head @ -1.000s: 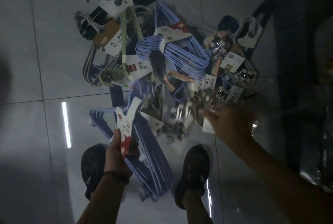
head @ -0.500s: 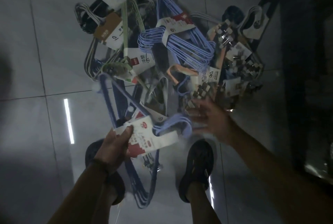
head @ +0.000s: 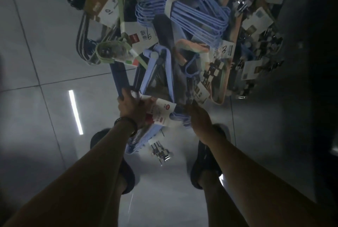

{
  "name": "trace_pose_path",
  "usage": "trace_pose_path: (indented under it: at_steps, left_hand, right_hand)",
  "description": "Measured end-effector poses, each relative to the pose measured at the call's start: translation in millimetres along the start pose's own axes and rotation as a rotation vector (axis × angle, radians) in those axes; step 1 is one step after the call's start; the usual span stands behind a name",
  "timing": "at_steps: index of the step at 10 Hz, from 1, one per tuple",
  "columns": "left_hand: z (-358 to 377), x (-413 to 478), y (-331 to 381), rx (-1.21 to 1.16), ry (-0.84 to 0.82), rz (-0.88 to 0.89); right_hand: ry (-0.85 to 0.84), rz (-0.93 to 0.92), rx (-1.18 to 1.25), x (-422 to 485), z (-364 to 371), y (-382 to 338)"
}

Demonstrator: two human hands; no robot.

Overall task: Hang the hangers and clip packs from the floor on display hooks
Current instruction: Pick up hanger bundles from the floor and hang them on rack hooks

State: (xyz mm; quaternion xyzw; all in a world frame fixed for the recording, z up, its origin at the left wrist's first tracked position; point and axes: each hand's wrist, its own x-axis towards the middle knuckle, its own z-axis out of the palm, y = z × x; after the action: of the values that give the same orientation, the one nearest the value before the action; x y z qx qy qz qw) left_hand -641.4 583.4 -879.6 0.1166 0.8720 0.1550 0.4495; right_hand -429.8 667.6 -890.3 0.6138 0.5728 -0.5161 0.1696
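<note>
Over the tiled floor (head: pixel 36 58), our left hand (head: pixel 130 107) has its grip closed tight round one bundle of blue hangers (head: pixel 142 140), at the white-and-red paper label (head: pixel 162 115). Our right hand (head: pixel 199 119) curls its grip over the hook end. The bundle is pale blue, slim hangers stacked flat and banded together. One loose clip pack (head: pixel 161 151) lies below, between our two shoes (head: pixel 206 162). Beyond, one pile holds a second blue bundle (head: pixel 197 18), green hangers (head: pixel 119 3), one peach hanger (head: pixel 193 46) and several carded clip packs (head: pixel 257 27).
</note>
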Motion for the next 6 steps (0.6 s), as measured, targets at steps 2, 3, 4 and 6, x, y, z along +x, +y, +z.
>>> trace_pose_path:
  at_steps: [2,3,4,6]
  left_hand:
    - [13,5,-7,0.246,-0.259,0.093]
    - [12,9,-11,0.141,-0.279,0.07]
    - [14,6,-15,0.117,-0.223,0.084]
    - [20,-6,-30,-0.01,-0.163,0.022]
  right_hand:
    - [-0.097,-0.049,-0.427,16,0,-14]
    - [-0.182,-0.117,-0.132,23,2,-34]
    - [-0.269,-0.025,0.139,35,4,-53]
    - [-0.226,0.017,0.347,30,10,-74]
